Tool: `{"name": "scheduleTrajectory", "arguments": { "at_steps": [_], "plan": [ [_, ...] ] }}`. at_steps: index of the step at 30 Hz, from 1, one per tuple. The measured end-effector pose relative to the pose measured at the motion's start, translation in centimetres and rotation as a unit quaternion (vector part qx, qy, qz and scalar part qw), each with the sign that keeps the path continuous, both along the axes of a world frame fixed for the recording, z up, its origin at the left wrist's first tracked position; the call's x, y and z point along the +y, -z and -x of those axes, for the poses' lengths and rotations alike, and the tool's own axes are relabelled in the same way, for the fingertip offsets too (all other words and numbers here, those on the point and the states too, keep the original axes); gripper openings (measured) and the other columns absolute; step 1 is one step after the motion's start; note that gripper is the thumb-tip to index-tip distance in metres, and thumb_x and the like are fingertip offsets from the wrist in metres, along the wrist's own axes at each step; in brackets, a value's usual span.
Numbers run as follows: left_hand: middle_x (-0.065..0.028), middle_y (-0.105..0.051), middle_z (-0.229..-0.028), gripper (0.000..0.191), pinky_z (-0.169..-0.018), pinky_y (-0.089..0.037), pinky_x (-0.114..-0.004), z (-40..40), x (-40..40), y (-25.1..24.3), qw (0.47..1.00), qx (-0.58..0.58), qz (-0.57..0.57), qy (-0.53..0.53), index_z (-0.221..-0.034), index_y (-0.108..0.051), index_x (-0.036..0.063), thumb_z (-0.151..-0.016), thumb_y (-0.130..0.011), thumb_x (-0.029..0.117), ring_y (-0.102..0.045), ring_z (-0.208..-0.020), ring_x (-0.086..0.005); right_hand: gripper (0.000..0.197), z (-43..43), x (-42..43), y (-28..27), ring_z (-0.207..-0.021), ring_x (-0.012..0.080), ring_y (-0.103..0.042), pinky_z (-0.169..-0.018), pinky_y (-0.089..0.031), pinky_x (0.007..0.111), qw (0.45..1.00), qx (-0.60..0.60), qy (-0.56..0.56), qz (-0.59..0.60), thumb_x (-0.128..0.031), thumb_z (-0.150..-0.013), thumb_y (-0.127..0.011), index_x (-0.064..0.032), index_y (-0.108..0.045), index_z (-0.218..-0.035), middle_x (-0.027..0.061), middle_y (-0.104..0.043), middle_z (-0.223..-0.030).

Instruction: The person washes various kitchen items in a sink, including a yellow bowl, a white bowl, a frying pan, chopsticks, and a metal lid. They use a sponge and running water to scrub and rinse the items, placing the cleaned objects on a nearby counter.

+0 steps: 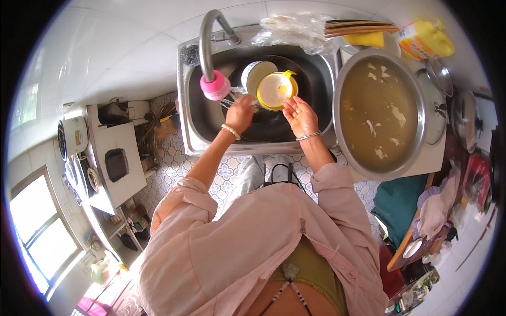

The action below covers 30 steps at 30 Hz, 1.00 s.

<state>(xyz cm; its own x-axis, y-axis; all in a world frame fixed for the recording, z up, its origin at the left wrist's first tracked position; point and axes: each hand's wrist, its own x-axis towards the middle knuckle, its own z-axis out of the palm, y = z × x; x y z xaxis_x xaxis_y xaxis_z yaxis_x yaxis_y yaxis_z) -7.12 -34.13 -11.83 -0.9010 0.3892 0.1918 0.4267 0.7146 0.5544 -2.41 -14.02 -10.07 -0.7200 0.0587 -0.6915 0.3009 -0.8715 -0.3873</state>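
My left hand (240, 115), wearing a beaded bracelet, is under the thin stream from the pink tap head (215, 85). Its fingers are blurred, and whatever they may hold is hidden. My right hand (303, 115), with a metal bangle, is turned palm up. Its fingertips meet the lower right rim of a yellow-rimmed bowl (272, 90) with a white inside and a small yellow handle. Whether they grip it is unclear. Yellowish residue shows inside that bowl. Behind it a white bowl (253, 75) leans tilted. Both are above a dark wok (302, 77) in the steel sink (193, 134).
Right of the sink stands a large metal basin (339, 114) of cloudy water with pale scraps floating. Clear plastic wrap (290, 33), chopsticks (361, 28) and a yellow pump bottle (429, 40) line the back. Glass lids (434, 114) lie beyond the basin. The curved tap (206, 43) arches over the sink's left side.
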Motion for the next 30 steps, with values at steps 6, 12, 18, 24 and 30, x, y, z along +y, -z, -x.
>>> {"name": "scheduleTrajectory", "arguments": {
  "at_steps": [6, 12, 18, 24, 30],
  "plan": [
    [-0.0247, -0.05, -0.11, 0.069, -0.083, -0.042, -0.035, 7.8, 1.9, 5.0, 0.984, -0.123, -0.053, -0.114, -0.121, -0.036, -0.0023, -0.066, -0.067, 0.024, -0.052, -0.099, -0.0335, 0.018, 0.0, -2.1, 0.7, -0.085, 0.0189, -0.056, -0.076, -0.045, 0.033, 0.998, 0.005, -0.058, 0.024, -0.016, -0.085, -0.046, -0.0073, -0.052, -0.1, 0.0078, -0.057, -0.091],
    [-0.0043, -0.05, -0.07, 0.028, -0.063, -0.043, -0.027, 11.3, -3.4, 13.0, 0.974, -0.059, -0.189, -0.112, -0.101, -0.05, 0.0023, -0.083, -0.05, 0.024, -0.051, -0.065, -0.0182, 0.018, -0.9, -5.9, 0.7, -0.083, 0.0197, -0.056, -0.075, -0.046, 0.033, 0.992, 0.008, -0.11, 0.056, -0.019, -0.085, -0.048, -0.0064, -0.054, -0.097, 0.0076, -0.058, -0.088],
    [-0.01, -0.05, -0.09, 0.034, -0.075, -0.042, -0.034, 8.9, -1.3, 1.7, 0.984, -0.022, -0.139, -0.113, -0.109, -0.046, 0.0091, -0.08, -0.052, 0.026, -0.049, -0.087, -0.0269, 0.021, -0.8, -5.5, 1.6, -0.09, 0.0219, -0.055, -0.079, -0.045, 0.035, 0.996, 0.005, -0.091, 0.006, -0.019, -0.086, -0.046, -0.0049, -0.053, -0.1, 0.0095, -0.057, -0.094],
    [-0.0169, -0.057, -0.092, 0.042, -0.076, -0.045, -0.036, 10.0, -8.1, 1.6, 0.907, -0.196, -0.296, -0.227, -0.108, -0.051, 0.0038, -0.066, -0.053, 0.01, -0.056, -0.084, -0.0324, 0.028, 1.9, -9.3, 0.3, -0.089, 0.0207, -0.054, -0.076, -0.045, 0.035, 0.988, -0.009, -0.133, -0.079, -0.028, -0.083, -0.052, -0.0116, -0.049, -0.106, 0.0058, -0.055, -0.098],
    [-0.0117, -0.055, -0.092, 0.042, -0.07, -0.047, -0.035, 7.3, -7.9, -0.6, 0.598, -0.63, -0.461, -0.183, -0.11, -0.046, 0.0006, -0.07, -0.052, 0.012, -0.056, -0.081, -0.0228, 0.049, 5.2, -9.1, -0.9, -0.09, 0.0145, -0.055, -0.064, -0.047, 0.034, 0.978, 0.081, -0.19, -0.04, -0.041, -0.074, -0.061, -0.0169, -0.045, -0.114, 0.0007, -0.055, -0.103]
  ]
}}
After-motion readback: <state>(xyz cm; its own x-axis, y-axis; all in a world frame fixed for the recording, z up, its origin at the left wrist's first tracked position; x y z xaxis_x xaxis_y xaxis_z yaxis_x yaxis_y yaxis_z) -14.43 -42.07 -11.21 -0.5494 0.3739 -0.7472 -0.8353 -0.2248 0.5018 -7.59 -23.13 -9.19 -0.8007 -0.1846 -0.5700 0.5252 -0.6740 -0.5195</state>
